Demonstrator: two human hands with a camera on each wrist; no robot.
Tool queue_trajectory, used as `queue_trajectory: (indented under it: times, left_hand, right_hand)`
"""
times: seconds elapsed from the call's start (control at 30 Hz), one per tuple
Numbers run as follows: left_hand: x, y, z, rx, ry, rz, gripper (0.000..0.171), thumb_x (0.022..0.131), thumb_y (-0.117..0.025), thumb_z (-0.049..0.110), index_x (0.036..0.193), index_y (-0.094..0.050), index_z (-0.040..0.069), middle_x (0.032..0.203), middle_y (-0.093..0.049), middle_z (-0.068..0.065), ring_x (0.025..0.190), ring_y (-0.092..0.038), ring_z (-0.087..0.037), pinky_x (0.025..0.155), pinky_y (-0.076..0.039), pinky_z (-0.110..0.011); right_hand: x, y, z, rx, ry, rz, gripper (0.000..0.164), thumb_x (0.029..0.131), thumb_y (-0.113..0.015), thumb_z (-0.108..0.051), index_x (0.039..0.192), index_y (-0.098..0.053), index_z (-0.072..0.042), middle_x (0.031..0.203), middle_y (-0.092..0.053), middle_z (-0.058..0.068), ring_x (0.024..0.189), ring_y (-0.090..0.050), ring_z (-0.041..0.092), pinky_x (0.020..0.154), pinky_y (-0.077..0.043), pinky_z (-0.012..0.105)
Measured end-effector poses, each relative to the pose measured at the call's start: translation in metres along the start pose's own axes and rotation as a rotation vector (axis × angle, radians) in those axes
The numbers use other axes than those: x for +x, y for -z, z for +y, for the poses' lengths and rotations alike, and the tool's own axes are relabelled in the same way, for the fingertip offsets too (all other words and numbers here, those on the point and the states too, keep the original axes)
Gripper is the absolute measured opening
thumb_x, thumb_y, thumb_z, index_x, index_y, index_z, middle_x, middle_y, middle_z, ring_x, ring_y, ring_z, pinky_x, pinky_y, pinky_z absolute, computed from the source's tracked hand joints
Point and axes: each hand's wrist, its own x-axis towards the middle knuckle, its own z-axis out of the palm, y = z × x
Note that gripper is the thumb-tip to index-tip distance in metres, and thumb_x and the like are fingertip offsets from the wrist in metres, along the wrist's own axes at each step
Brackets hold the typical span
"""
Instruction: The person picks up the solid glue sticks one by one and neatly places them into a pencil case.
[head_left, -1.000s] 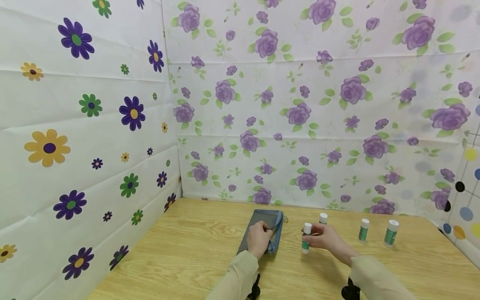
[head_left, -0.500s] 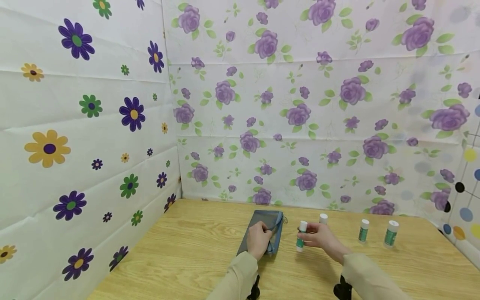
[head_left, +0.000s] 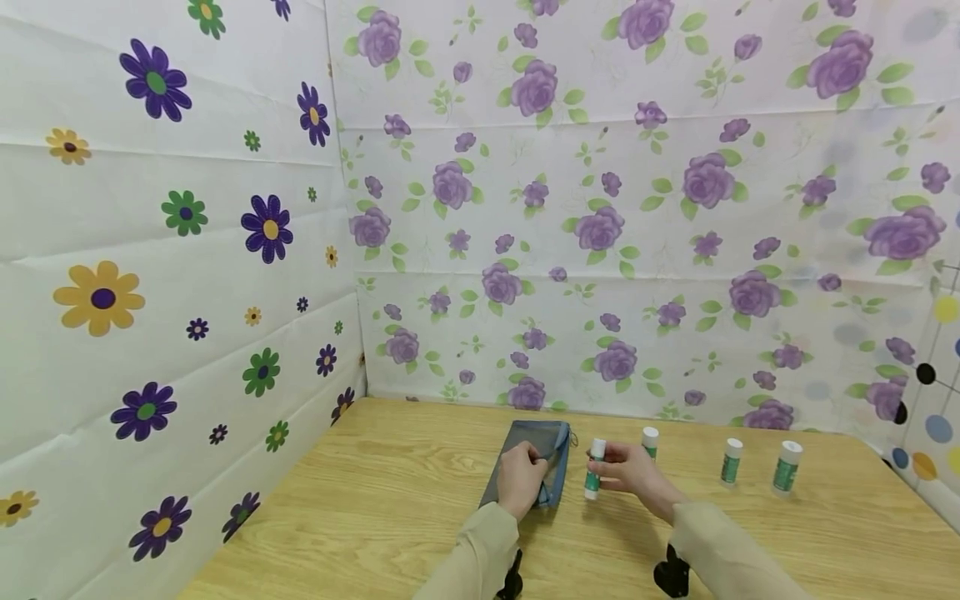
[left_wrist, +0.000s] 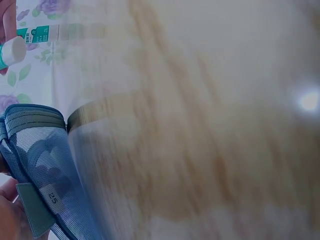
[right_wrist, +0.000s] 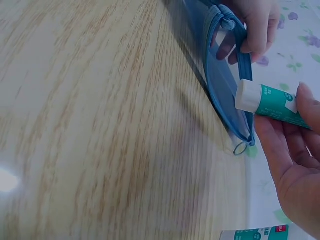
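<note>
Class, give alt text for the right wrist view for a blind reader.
A right hand holds a white-ended green tube near the open mouth of a blue mesh pouch, which the left hand grips. A wooden table fills the left; another tube shows below.

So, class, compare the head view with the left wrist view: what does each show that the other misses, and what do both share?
Only the head view: a thin glue stick and a stouter one standing at the far right, the daisy-patterned wall and the sleeves.

Only the left wrist view: the white label reading 25 on the pouch, and a bright glare spot on the tabletop.

Both: the pouch in the left hand, the held glue stick in the right hand, another glue stick standing nearby, and the purple-flowered backdrop.
</note>
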Motion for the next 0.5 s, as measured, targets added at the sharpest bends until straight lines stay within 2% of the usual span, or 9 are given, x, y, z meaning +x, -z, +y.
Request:
queue_trajectory:
  times: [0.33,0.5]
  left_hand:
    - [-0.0004,0.0006,-0.0003,-0.018,0.001,0.014,0.012,0.081,-0.059,0.0,0.073,-0.055,0.008,0.061,-0.046,0.004,0.047,-0.041,-0.01,0.044,-0.033,-0.026]
    - [0.0008,-0.0006,-0.0013,-0.036,0.013,0.004,0.011,0.082,-0.059,0.002,0.074,-0.056,0.008,0.063,-0.047,0.004,0.048,-0.042,-0.01,0.045,-0.034,-0.027]
  right_hand:
    - [0.0048,-0.0056,-0.0026,-0.023,-0.011,0.045,0.03,0.088,-0.057,-0.004,0.112,-0.051,0.014,0.098,-0.057,0.016,0.091,-0.057,0.031,0.081,-0.041,0.049]
    - [0.0075,-0.0091,-0.0016,-0.017,-0.031,0.077,0.035,0.087,-0.058,-0.003,0.115,-0.048,0.016,0.096,-0.058,0.018,0.088,-0.058,0.031,0.079,-0.043,0.049]
